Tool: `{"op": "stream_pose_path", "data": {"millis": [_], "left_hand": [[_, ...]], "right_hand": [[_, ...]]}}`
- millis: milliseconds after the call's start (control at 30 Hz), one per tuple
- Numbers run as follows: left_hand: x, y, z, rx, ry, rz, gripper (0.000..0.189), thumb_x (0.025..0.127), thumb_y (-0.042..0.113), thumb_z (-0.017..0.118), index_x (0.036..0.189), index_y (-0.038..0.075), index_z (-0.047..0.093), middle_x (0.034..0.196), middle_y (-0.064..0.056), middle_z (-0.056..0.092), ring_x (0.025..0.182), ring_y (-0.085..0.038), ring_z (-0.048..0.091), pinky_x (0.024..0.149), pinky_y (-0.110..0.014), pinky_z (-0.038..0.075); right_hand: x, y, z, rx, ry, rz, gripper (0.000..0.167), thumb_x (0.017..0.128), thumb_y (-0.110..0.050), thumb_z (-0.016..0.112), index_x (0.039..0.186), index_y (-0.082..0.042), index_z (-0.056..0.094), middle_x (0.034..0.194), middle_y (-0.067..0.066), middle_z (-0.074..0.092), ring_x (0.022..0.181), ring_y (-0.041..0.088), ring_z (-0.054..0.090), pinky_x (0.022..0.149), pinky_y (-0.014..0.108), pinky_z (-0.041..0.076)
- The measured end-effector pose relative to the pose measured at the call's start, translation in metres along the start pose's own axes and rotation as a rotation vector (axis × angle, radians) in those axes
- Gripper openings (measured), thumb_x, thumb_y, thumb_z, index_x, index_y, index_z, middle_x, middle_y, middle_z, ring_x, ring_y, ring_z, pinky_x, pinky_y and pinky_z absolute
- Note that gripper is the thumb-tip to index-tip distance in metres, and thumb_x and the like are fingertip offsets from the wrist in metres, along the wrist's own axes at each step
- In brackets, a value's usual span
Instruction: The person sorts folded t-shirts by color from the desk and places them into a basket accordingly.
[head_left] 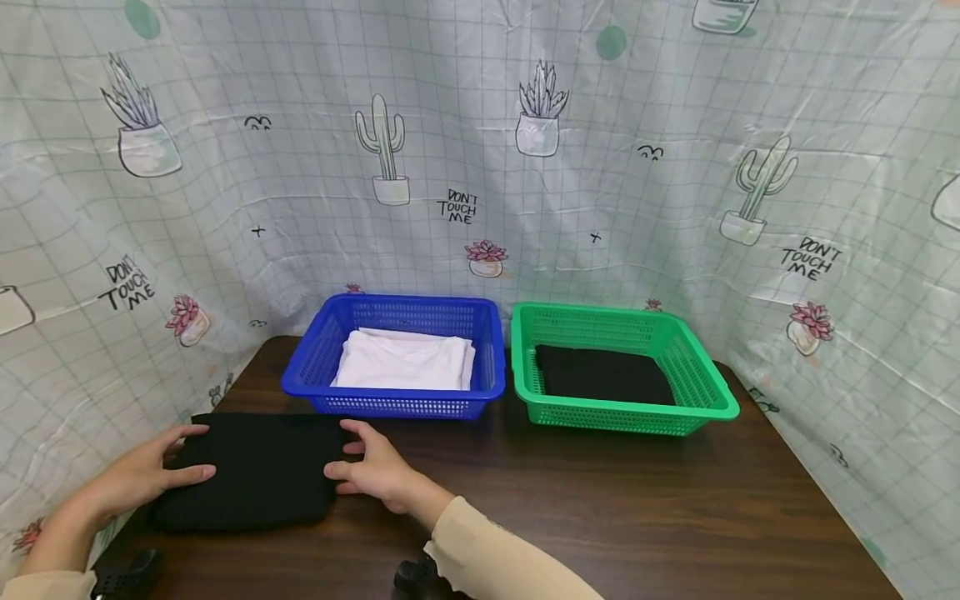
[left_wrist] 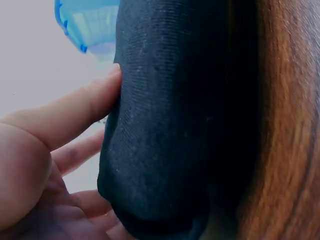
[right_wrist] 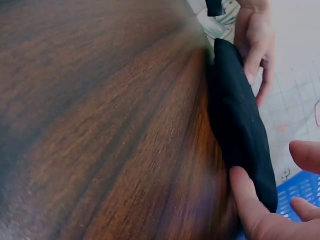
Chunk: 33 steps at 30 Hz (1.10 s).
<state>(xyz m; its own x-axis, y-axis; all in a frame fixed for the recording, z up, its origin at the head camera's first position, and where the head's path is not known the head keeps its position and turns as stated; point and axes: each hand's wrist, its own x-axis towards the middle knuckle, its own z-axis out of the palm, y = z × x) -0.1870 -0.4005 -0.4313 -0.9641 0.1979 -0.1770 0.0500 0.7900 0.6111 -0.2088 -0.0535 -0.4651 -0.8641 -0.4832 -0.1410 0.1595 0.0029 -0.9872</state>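
A folded black garment (head_left: 255,471) lies flat on the left side of the table, in front of the blue basket. My left hand (head_left: 146,471) is at its left side, with thumb and forefinger stretched over the top. In the left wrist view the thumb (left_wrist: 75,107) rests against the thick, rounded fold, and the other fingers are partly hidden behind the cloth. At the garment's right edge is my right hand (head_left: 378,471), fingers spread and loosely bent. The right wrist view has its thumb (right_wrist: 245,192) touching the near right end of the fold.
A blue basket (head_left: 390,406) at the back holds folded white clothing (head_left: 405,360). Beside it on the right, a green basket (head_left: 622,417) holds folded black cloth (head_left: 603,375). A patterned curtain (head_left: 480,167) surrounds the brown wooden table (head_left: 600,500) at the back and sides.
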Motion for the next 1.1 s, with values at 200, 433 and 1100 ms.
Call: {"op": "stream_pose_path", "data": {"millis": [200,433,1100], "left_hand": [[0.001,0.007,-0.001,0.004,-0.022,-0.019,0.079,0.108,0.039,0.064,0.159,-0.01,0.029,0.151,-0.055,0.027,0.134,-0.073,0.033,0.094,-0.072,0.048],[0.003,0.008,0.008,-0.233,-0.042,0.044,0.078,0.103,0.021,0.072,0.161,-0.008,0.027,0.162,-0.049,0.005,0.141,-0.078,0.006,0.101,-0.087,0.024],[-0.009,0.033,0.042,-0.567,-0.18,-0.01,0.074,0.106,0.018,0.066,0.164,0.002,0.023,0.171,-0.03,-0.012,0.152,-0.062,-0.02,0.106,-0.089,0.002]], "right_hand": [[0.009,-0.001,0.003,-0.022,0.024,-0.002,0.071,0.094,0.004,0.076,0.158,-0.011,0.047,0.134,0.019,0.056,0.1,0.026,0.072,0.091,0.048,0.062],[0.016,0.001,0.009,-0.176,0.072,-0.044,0.07,0.091,-0.004,0.082,0.154,-0.016,0.054,0.132,0.01,0.058,0.111,0.02,0.061,0.092,0.043,0.061],[-0.01,0.006,-0.019,-0.164,0.035,0.014,0.071,0.087,0.0,0.085,0.15,-0.022,0.06,0.132,0.012,0.052,0.11,0.027,0.056,0.082,0.048,0.059]]}}
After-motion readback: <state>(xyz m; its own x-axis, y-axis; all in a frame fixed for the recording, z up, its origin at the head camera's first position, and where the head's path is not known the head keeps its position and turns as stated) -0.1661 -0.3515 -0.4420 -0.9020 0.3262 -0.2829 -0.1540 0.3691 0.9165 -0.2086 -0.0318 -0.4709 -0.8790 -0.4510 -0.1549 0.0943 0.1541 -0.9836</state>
